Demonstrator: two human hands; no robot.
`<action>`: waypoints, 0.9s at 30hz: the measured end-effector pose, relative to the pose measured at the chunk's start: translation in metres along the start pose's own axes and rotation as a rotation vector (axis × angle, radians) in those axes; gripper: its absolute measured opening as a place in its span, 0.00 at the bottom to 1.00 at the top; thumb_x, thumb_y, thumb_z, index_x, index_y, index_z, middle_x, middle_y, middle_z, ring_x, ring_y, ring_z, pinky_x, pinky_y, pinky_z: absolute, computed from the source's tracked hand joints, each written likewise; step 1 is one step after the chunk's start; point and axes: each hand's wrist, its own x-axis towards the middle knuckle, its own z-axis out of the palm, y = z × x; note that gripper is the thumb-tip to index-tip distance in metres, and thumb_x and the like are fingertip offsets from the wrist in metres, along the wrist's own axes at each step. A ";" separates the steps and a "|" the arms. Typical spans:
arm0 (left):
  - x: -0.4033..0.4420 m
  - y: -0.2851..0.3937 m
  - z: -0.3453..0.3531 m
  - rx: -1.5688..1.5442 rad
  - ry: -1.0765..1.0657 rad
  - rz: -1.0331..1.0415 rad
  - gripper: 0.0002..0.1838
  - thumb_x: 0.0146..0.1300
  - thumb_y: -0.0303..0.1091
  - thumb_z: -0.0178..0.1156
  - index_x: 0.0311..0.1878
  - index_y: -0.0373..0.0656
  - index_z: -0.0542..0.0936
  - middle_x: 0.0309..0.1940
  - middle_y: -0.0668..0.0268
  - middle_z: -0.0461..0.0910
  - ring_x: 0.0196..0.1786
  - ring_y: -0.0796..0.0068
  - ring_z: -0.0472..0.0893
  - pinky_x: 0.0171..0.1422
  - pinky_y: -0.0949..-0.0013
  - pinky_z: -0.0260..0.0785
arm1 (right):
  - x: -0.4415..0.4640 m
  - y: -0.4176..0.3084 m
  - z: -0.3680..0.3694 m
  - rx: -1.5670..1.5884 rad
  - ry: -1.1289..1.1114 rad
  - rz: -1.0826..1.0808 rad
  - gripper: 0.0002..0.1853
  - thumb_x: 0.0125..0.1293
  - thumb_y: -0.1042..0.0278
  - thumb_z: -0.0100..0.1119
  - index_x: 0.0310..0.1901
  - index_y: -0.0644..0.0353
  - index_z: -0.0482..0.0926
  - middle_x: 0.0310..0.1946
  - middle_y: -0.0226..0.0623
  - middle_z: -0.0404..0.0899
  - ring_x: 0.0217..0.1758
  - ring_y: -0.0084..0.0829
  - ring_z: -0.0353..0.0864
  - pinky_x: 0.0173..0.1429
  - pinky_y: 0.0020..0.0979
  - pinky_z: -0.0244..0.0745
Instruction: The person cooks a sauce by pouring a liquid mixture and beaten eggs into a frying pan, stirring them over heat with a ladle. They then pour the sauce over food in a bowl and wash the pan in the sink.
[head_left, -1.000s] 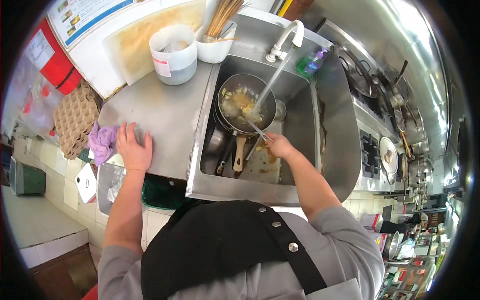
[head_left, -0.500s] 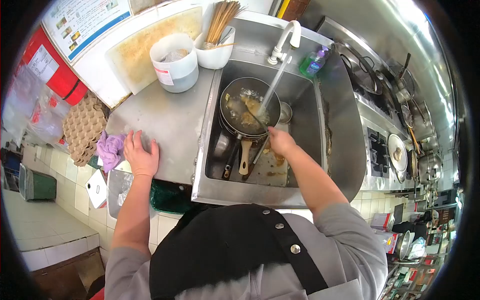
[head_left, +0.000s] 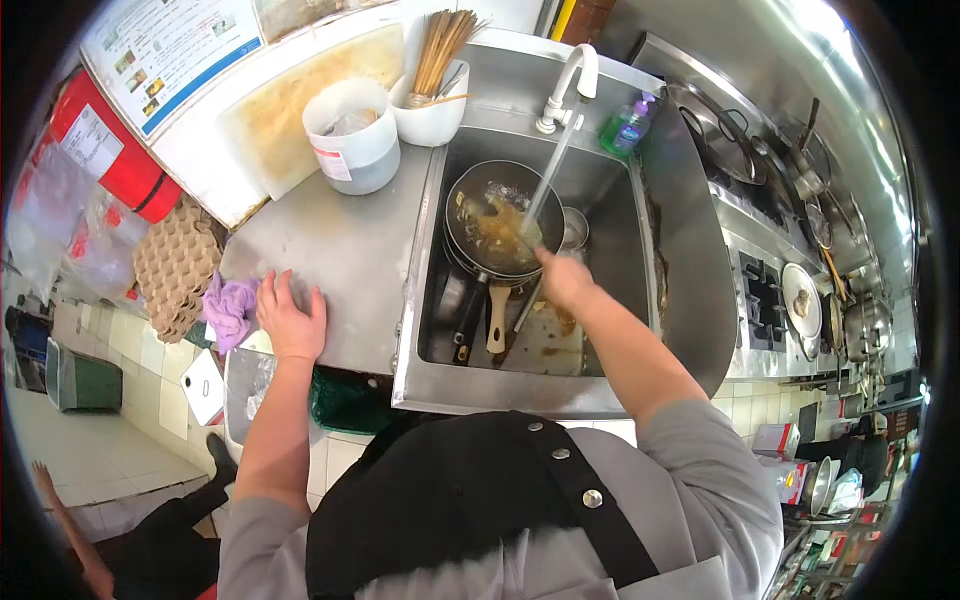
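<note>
My right hand (head_left: 567, 281) is closed around a slim utensil, with the fingers at the right rim of a dark frying pan (head_left: 462, 222). Motion and spray smear the utensil's working end, so I cannot tell its kind. Brownish water with food scraps swirls in the pan. Water from the white faucet (head_left: 586, 75) pours into it. The pan rests on other pans in the metal sink (head_left: 425, 385), their handles pointing toward me. My left hand (head_left: 294, 322) lies on the steel counter's edge, fingers spread and holding nothing, right beside a purple cloth (head_left: 229, 308).
A white tub (head_left: 365, 165) and a white container of bamboo sticks (head_left: 440, 60) stand behind the counter. A soap bottle (head_left: 627, 125) sits on the sink's back right corner. Egg trays (head_left: 175, 262) are at left. Another person's dark-clad leg (head_left: 185, 525) shows at lower left.
My right hand has shifted slightly with the utensil, now blurred, and the water in the pan has been stirred around. Another person has come into view at lower left. My left hand stays put.
</note>
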 end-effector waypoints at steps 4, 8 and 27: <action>0.001 -0.004 0.003 -0.009 0.008 0.002 0.30 0.59 0.45 0.65 0.63 0.43 0.74 0.69 0.51 0.66 0.72 0.44 0.61 0.76 0.46 0.52 | -0.070 -0.011 -0.007 -0.087 -0.139 -0.026 0.33 0.64 0.74 0.50 0.73 0.49 0.64 0.45 0.53 0.84 0.49 0.52 0.84 0.54 0.48 0.77; 0.000 -0.003 0.002 0.005 0.000 0.013 0.30 0.59 0.45 0.65 0.63 0.43 0.74 0.69 0.51 0.66 0.72 0.44 0.62 0.76 0.46 0.52 | -0.062 -0.021 -0.014 -0.203 -0.136 -0.069 0.29 0.66 0.73 0.49 0.71 0.50 0.67 0.42 0.50 0.85 0.47 0.50 0.85 0.49 0.48 0.79; 0.000 -0.004 0.002 -0.041 0.051 0.025 0.31 0.59 0.44 0.66 0.64 0.43 0.73 0.69 0.51 0.66 0.72 0.43 0.62 0.75 0.44 0.53 | -0.056 0.000 -0.052 -0.495 -0.238 -0.096 0.26 0.69 0.72 0.49 0.69 0.58 0.66 0.42 0.46 0.86 0.45 0.47 0.87 0.44 0.48 0.81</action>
